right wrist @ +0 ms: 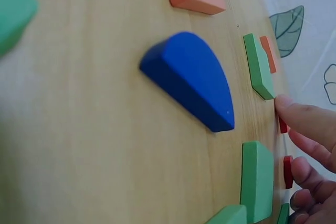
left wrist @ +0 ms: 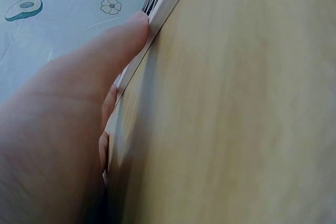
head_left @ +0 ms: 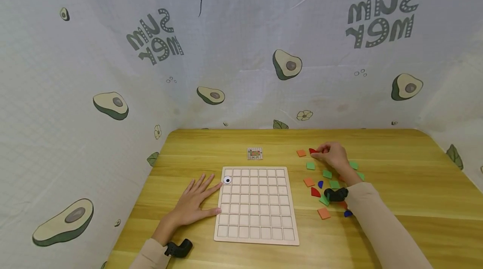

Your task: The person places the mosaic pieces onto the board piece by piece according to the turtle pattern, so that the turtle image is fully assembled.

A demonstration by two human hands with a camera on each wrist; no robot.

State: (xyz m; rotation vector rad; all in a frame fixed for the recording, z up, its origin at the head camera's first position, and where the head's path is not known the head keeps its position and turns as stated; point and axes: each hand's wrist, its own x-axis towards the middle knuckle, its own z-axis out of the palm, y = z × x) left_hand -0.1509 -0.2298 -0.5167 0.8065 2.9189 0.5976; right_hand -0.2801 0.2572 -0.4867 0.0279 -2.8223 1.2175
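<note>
My left hand [head_left: 196,204] lies with fingers spread on the table, its thumb and index fingertip against the left edge of a pale wooden grid board [head_left: 255,241]. A white round eye piece [head_left: 227,180] sits in a cell near the board's upper left. At the right, the thumb and fingertips of my right hand [head_left: 333,155] pinch a red quarter-circle piece [head_left: 312,151] at table level. In the right wrist view a second red piece [right wrist: 288,171] lies by the curled fingers. Part of the pinched piece is hidden by the fingers.
Loose pieces lie right of the board: several green squares [head_left: 334,184], orange squares [head_left: 323,213], another red quarter-circle [head_left: 315,192] and blue half-circles [head_left: 320,184]. A small printed pattern card [head_left: 254,153] lies behind the board. A patterned curtain [head_left: 241,50] stands behind the table.
</note>
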